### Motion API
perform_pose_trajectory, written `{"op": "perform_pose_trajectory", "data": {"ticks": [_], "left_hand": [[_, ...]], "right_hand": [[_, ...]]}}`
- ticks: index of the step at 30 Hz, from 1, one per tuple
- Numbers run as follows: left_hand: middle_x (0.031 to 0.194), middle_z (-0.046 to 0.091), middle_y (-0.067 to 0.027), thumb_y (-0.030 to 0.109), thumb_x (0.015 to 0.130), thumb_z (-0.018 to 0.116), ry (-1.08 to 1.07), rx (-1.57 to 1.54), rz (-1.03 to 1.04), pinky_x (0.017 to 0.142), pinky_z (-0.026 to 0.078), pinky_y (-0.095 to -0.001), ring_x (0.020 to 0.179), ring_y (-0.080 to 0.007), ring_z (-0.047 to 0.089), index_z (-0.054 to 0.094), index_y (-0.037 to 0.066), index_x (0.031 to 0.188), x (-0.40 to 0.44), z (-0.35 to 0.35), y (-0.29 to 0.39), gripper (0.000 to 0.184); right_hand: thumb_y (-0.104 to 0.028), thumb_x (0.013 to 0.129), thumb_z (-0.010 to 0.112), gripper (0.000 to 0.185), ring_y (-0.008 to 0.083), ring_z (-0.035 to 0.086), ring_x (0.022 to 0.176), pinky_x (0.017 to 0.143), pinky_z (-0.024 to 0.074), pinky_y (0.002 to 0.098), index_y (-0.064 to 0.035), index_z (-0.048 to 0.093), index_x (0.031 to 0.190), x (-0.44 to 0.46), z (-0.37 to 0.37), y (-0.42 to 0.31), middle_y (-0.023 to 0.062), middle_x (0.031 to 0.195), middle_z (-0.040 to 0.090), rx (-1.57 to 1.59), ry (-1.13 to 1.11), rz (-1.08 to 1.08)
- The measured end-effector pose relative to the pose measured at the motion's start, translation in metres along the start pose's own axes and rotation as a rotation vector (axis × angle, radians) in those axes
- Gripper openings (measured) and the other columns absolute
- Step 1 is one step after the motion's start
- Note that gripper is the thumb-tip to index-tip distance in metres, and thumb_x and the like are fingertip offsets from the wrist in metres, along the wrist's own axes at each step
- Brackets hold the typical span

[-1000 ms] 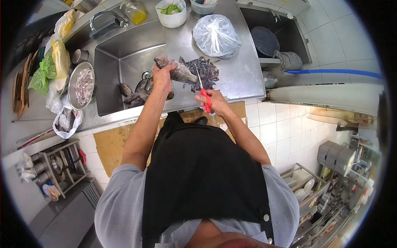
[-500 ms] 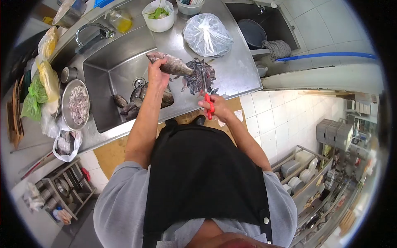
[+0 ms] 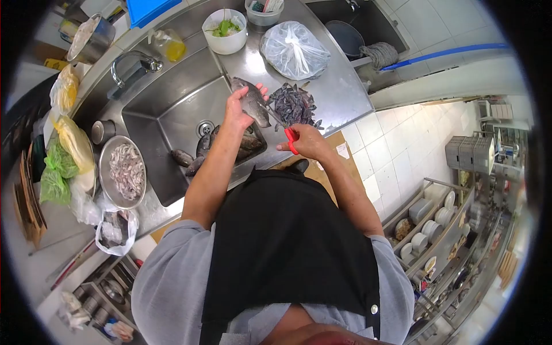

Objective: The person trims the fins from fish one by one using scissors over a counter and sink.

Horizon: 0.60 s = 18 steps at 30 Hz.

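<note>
A whole grey fish (image 3: 251, 102) lies across the palm of my left hand (image 3: 234, 112), which grips it over the sink's right edge. My right hand (image 3: 312, 142) is closed on red-handled scissors (image 3: 292, 141). Their metal blades point up and left, close to the fish; whether they touch it I cannot tell. Beyond the blades, a heap of dark cut-off fish pieces (image 3: 294, 107), likely fins, lies on the steel counter (image 3: 339, 86). Several more fish (image 3: 248, 147) rest in the sink (image 3: 167, 138), partly hidden by my left forearm.
A tied plastic bag (image 3: 296, 52) and a white tub with greens (image 3: 225, 33) stand at the back of the counter. The faucet (image 3: 135, 64) arches over the sink's far left. Left of the sink sits a steel bowl of pale seafood pieces (image 3: 126, 172).
The fish has turned from nearly level to steeply slanted, its lower end now toward me. The scissors have drawn back from the heap toward the fish. The whole view has shifted slightly.
</note>
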<state>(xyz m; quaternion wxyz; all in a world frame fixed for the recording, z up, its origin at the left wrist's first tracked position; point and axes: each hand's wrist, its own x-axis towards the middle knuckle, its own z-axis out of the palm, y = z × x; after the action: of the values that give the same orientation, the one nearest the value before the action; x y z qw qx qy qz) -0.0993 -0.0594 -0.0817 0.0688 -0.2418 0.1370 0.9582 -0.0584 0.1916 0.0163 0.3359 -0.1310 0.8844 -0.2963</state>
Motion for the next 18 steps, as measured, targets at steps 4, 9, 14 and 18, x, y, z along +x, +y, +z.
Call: {"op": "perform_pose_trajectory", "data": {"ticks": [4, 9, 14, 18], "left_hand": [[0.137, 0.063, -0.0228, 0.016, 0.099, 0.056, -0.026, 0.114, 0.122, 0.105, 0.052, -0.0601, 0.126, -0.0407, 0.062, 0.053, -0.002, 0.134, 0.001, -0.015, 0.002, 0.039], [0.105, 0.072, -0.0069, 0.009, 0.096, 0.067, -0.03, 0.132, 0.16, 0.092, 0.058, -0.0473, 0.098, -0.0258, 0.07, 0.064, 0.007, 0.113, 0.0, -0.003, 0.01, 0.017], [0.105, 0.072, -0.0068, 0.001, 0.092, 0.071, -0.037, 0.272, 0.355, 0.09, 0.059, -0.0426, 0.098, -0.0234, 0.071, 0.064, 0.007, 0.115, -0.012, 0.017, 0.011, 0.025], [0.101, 0.071, -0.0059, -0.001, 0.09, 0.071, -0.059, 0.343, 0.394, 0.09, 0.058, -0.041, 0.094, -0.0225, 0.07, 0.063, 0.007, 0.113, -0.017, 0.021, 0.014, 0.026]], "right_hand": [[-0.061, 0.069, 0.092, 0.069, 0.0346, 0.068, 0.083, 0.077, 0.0518, 0.0449, -0.0008, 0.067, 0.092, -0.01, 0.012, 0.013, 0.0173, 0.085, 0.069, -0.088, 0.1, -0.053], [-0.065, 0.069, 0.09, 0.072, 0.0316, 0.066, 0.081, 0.074, 0.0504, 0.0438, 0.0006, 0.067, 0.09, -0.013, 0.022, 0.014, 0.017, 0.082, 0.067, 0.109, -0.04, 0.028], [-0.067, 0.072, 0.088, 0.072, 0.0272, 0.062, 0.076, 0.071, 0.0483, 0.0419, -0.0001, 0.066, 0.088, -0.015, 0.025, 0.01, 0.0151, 0.078, 0.064, 0.17, -0.096, 0.008], [-0.069, 0.071, 0.087, 0.074, 0.0261, 0.061, 0.076, 0.071, 0.0482, 0.0412, -0.0006, 0.063, 0.085, -0.011, 0.026, 0.007, 0.0142, 0.078, 0.063, 0.178, -0.096, 0.024]]}}
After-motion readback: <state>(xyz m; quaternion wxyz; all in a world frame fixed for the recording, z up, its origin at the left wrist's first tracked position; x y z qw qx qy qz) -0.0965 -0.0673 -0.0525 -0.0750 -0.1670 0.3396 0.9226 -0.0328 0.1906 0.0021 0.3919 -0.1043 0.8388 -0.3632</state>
